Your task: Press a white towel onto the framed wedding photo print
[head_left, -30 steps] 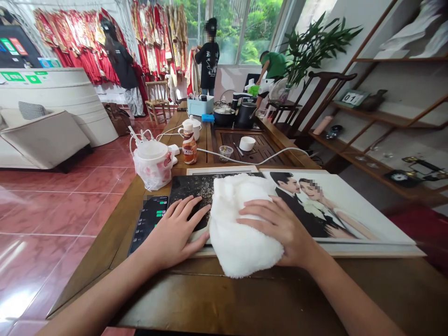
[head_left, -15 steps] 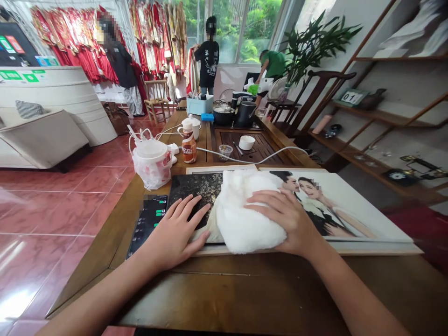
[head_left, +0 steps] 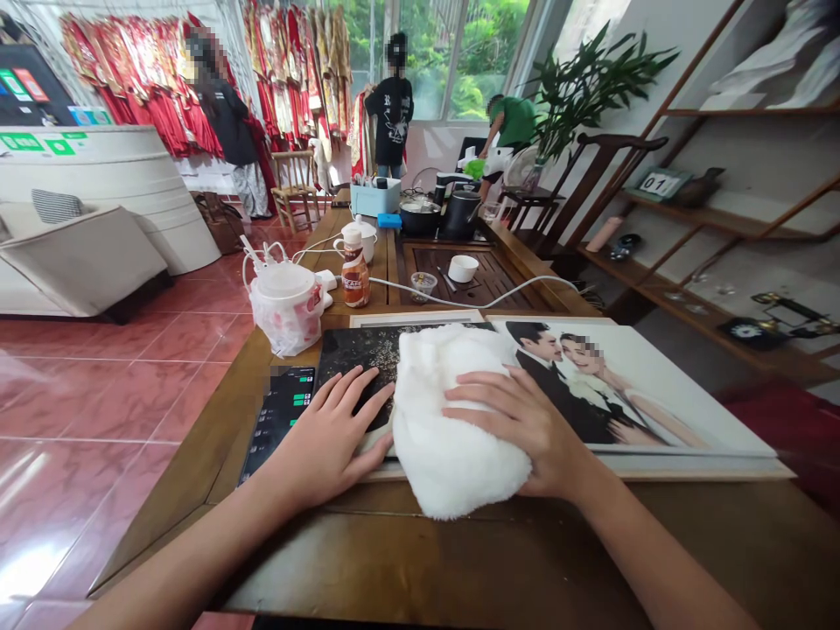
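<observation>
A photo album lies open on the wooden table, its right page showing a couple posed close together and its left page mostly black with pale speckles. The left hand rests palm down on the album's left page — fingers spread apart, gripping nothing, the thumb just beside a white plush cloth. That cloth lies bunched over the middle of the album and hangs past its near edge; the right hand holds it from the right, fingers curved over the top and closed on the fabric, with the thumb hidden. Left of the album, near the left wrist, is a smartphone with green chat bubbles on its screen. Beyond the album's far left corner stand a plastic-wrapped tub and a brown drink bottle. Directly beyond the album, a grey cable stretches across the table — and past it sit a small clear cup and a white bowl.
</observation>
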Motion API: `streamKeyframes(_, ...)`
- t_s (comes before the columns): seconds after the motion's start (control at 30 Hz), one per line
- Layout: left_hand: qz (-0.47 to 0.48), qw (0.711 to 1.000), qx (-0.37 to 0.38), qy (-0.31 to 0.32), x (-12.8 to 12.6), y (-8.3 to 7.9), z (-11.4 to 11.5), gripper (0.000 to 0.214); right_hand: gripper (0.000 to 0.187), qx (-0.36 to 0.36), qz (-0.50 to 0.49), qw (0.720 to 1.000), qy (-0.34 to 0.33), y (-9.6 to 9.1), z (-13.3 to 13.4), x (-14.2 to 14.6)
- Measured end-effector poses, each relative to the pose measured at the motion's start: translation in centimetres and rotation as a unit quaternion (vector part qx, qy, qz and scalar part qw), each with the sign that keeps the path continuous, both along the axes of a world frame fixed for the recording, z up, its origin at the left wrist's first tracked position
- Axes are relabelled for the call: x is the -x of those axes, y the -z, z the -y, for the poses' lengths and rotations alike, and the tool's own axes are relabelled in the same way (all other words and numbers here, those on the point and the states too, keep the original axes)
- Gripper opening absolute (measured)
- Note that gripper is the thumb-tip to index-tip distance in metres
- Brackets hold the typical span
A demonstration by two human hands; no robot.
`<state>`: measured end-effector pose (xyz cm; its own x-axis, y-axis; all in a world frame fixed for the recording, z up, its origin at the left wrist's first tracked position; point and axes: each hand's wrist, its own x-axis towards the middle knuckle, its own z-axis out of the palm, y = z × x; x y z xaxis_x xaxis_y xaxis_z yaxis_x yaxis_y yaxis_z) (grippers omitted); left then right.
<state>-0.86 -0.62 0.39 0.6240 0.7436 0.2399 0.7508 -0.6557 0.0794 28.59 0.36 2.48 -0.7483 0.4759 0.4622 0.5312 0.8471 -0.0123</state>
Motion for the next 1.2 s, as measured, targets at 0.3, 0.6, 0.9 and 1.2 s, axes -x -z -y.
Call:
streamKeyframes(0.3, 0.014, 1.0, -0.003, 0.001, 0.0, 0.1, 0.0, 0.053, 0.048, -0.005, 0.015, 1.0, 0.013, -0.2, -0.1, -0.1)
streamKeyframes(0.6, 0.001, 1.0, -0.004, -0.001, 0.0, 0.1, 0.0, 0.054, 0.048, -0.004, 0.012, 1.0, 0.006, -0.1, 0.1, -0.3)
streamKeyframes(0.9, 0.009, 1.0, -0.004, 0.0, 0.1, 0.1, 0.1, 0.054, 0.048, -0.004, 0.006, 1.0, 0.02, 0.1, -0.1, -0.5)
streamKeyframes(1.2, 0.018, 1.0, -0.004, 0.002, 0.1, 0.1, 0.0, 0.055, 0.054, 0.002, -0.023, 1.0, 0.012, 0.6, -0.4, -1.0)
